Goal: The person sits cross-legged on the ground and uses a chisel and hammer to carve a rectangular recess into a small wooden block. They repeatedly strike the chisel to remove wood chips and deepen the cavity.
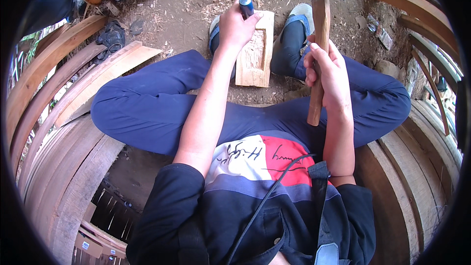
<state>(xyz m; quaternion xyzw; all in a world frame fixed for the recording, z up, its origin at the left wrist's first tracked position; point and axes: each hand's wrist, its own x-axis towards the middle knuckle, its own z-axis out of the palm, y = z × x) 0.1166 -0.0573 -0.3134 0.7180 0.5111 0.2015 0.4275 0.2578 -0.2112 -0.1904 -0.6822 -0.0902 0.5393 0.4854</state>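
My left hand is closed around the blue handle of a tool, probably a chisel, whose blade is hidden by the hand and the wood. Beneath it a pale wooden block lies between my feet, with a rough rectangular hollow cut into its face. To the right, my right hand grips the wooden handle of a claw hammer. The hammer stands nearly upright in the view, its dark metal head at the top, apart from the chisel.
Wood chips litter the dirt ground. Curved-looking boards lean at the left, with a dark plastic bag beside them. More planks stand at the right. I sit on a wooden bench. Another person's leg shows at upper left.
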